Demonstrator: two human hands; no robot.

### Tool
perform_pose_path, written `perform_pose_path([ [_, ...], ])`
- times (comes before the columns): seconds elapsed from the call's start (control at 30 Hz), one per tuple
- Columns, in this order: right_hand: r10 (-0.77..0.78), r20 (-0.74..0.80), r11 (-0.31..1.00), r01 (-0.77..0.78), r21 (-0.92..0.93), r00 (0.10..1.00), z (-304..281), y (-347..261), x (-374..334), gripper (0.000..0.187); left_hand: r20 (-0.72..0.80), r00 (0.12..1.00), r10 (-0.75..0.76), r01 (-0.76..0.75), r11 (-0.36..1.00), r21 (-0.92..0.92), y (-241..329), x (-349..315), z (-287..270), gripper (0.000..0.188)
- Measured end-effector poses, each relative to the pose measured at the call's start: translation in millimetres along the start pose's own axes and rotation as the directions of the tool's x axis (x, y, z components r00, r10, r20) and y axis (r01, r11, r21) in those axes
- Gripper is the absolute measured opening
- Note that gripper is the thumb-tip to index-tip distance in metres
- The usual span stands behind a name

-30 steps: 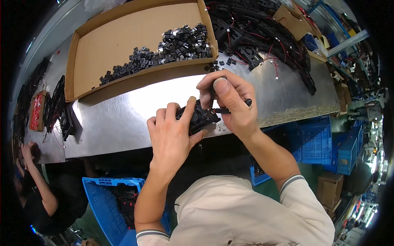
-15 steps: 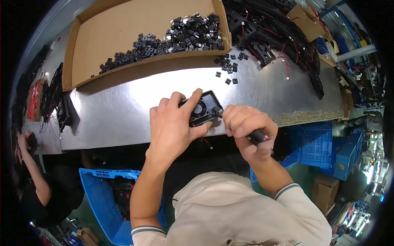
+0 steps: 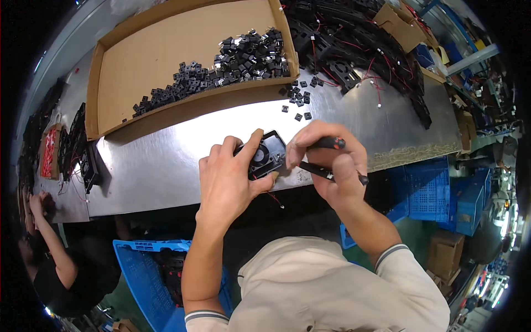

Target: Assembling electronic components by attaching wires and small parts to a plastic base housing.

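My left hand (image 3: pixel 224 174) grips a small black plastic housing (image 3: pixel 274 143) at the bench's near edge. A round black fan (image 3: pixel 260 155) sits inside the housing, and a thin wire with a white plug hangs below. My right hand (image 3: pixel 347 191) holds a pair of pliers (image 3: pixel 328 143) with black, red-marked handles, which stand spread apart. The pliers' jaws are hidden behind my fingers, close to the housing's right side. I cannot tell whether they touch it.
A shallow cardboard box (image 3: pixel 160 55) holds many small black parts; several black squares (image 3: pixel 299 95) lie beside it. Black frames with red wires (image 3: pixel 343 74) pile up at the back right. Blue crates (image 3: pixel 138 276) stand below the bench (image 3: pixel 149 177). Another person's arm (image 3: pixel 52 238) is at far left.
The pliers' handles have spread apart in my right hand, and its fingers have lifted and opened somewhat. My left hand still holds the housing. The whole view has shifted slightly.
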State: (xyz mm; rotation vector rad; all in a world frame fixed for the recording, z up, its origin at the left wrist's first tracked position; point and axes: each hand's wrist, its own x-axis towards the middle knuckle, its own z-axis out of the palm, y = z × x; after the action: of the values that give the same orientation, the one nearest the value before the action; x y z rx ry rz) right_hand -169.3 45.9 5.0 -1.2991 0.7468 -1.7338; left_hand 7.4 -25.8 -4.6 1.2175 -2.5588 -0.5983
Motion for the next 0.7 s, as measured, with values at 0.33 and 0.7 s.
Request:
perform_pose_path([
  [0.33,0.055,-0.006,0.963,-0.055,-0.263,0.998,12.6,-4.7,1.7,0.055,-0.006,1.000,-0.012,0.012,1.000,-0.012,-1.1,-4.3,3.0,0.076],
  [0.7,0.040,-0.133,0.956,-0.077,-0.282,0.990,24.0,3.7,25.1,0.053,-0.072,0.997,0.020,-0.017,0.999,0.040,-0.2,-7.2,7.7,0.077],
])
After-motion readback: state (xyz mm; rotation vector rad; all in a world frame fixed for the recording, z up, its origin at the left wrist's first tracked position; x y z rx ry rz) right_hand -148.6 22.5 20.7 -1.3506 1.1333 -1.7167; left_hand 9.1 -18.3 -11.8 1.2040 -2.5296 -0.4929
